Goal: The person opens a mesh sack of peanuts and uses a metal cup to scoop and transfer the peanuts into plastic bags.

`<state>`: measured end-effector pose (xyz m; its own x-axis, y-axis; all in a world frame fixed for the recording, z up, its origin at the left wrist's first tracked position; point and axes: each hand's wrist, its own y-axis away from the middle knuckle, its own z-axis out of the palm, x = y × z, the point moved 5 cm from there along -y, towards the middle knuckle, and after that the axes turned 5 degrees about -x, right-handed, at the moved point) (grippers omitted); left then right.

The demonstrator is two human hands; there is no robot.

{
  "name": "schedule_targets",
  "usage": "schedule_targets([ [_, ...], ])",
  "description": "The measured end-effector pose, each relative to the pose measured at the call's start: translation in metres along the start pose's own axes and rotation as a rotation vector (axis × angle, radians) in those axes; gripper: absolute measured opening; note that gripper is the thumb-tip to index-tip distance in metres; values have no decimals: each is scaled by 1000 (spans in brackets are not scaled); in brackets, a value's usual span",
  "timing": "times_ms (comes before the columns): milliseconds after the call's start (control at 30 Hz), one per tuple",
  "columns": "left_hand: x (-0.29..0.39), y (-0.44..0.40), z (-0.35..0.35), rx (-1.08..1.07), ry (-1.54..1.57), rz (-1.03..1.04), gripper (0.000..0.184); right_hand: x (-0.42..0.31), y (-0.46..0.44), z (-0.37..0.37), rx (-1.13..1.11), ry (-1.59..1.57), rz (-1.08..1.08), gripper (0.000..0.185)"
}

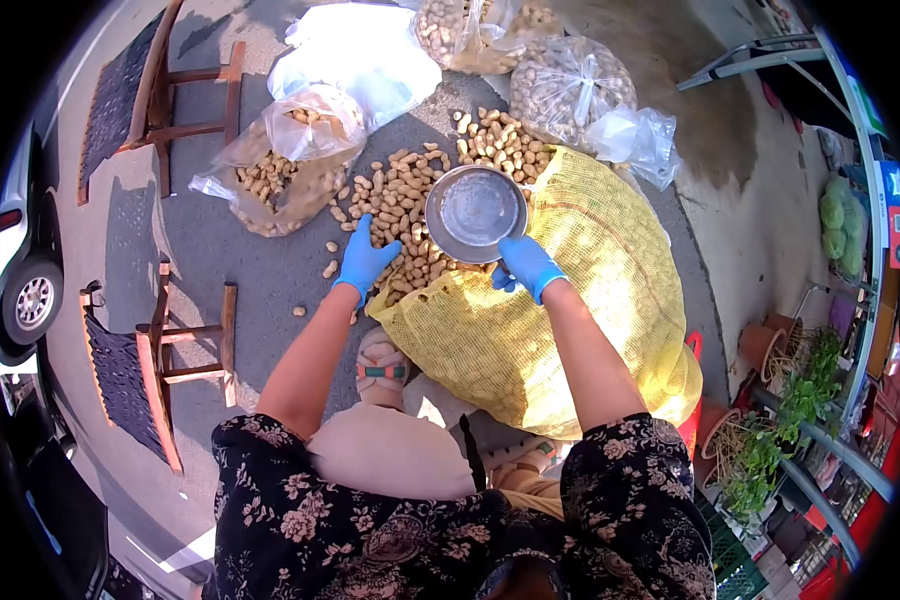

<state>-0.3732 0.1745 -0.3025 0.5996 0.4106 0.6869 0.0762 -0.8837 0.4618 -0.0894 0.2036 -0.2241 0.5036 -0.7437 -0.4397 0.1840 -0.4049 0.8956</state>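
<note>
My right hand [528, 266], in a blue glove, is closed at the near edge of a round grey metal pan [477, 208]. The pan's bare inside faces up, and its grip is hidden by my fingers. My left hand [367, 258], gloved in blue too, has thumb and fingers apart at the left side of a heap of unshelled peanuts [400, 195]. Some peanuts lie around its fingertips. A large yellow mesh sack [570, 330] lies beneath my right forearm, its mouth toward the heap. Nuts spread from this mouth onto the pavement.
Left of the heap sits a clear plastic bag of peanuts [270, 180]; another filled bag [570, 90] stands behind. A white sheet or bag [355, 60] lies at the back. Wooden chairs [185, 345] lie left, near a parked car [20, 290]. Potted plants [780, 430] stand right.
</note>
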Motion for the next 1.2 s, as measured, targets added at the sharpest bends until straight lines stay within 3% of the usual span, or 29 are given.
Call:
schedule_targets([
  [33, 0, 3, -7, -52, 17, -48, 86, -10, -9, -5, 24, 70, -71, 45],
  [67, 22, 16, -27, -142, 39, -158, 91, -28, -10, -15, 199, 142, -152, 43],
  [167, -34, 25, -33, 5, -19, -246, 97, -88, -11, -30, 787, 574, -376, 34],
  [300, -13, 22, -36, -223, -261, -427, 114, -150, -49, -34, 1084, 813, -321, 29],
  [433, 3, 5, -17, -197, -304, -361, 126, -161, -78, -22, 1154, 977, -416, 25],
  [467, 8, 1, -17, -239, -250, -434, 128, -155, -84, -15, 1163, 988, -473, 29],
  [567, -13, -13, 3, -123, -134, -220, 133, -137, -68, 19, 1119, 978, -547, 41],
  [700, 32, -9, 2, -99, 87, -228, 126, -82, -78, 50, 1015, 1125, -527, 61],
  [767, 36, -9, 17, -26, 188, -228, 115, -61, -74, 71, 810, 1125, -451, 74],
  [833, 23, -13, 39, 93, 433, -51, 99, -37, -70, 85, 944, 1199, -454, 76],
  [900, 12, 1, 64, 144, 705, -132, 86, -33, -53, 88, 758, 1055, -406, 74],
  [933, 27, 7, 69, 49, 922, -121, 89, -27, -50, 90, 715, 1020, -372, 74],
  [1067, 61, 43, 60, 148, 793, -160, 87, -22, -14, 86, 652, 864, -305, 61],
  [1133, 93, 53, 42, -7, 710, -60, 83, -29, 4, 75, 547, 696, -301, 46],
  [1167, 104, 59, 38, -87, 665, -12, 81, -21, 4, 70, 505, 629, -333, 48],
  [1200, 117, 53, 36, -53, 635, 229, 76, -18, 2, 65, 463, 562, -366, 50],
])
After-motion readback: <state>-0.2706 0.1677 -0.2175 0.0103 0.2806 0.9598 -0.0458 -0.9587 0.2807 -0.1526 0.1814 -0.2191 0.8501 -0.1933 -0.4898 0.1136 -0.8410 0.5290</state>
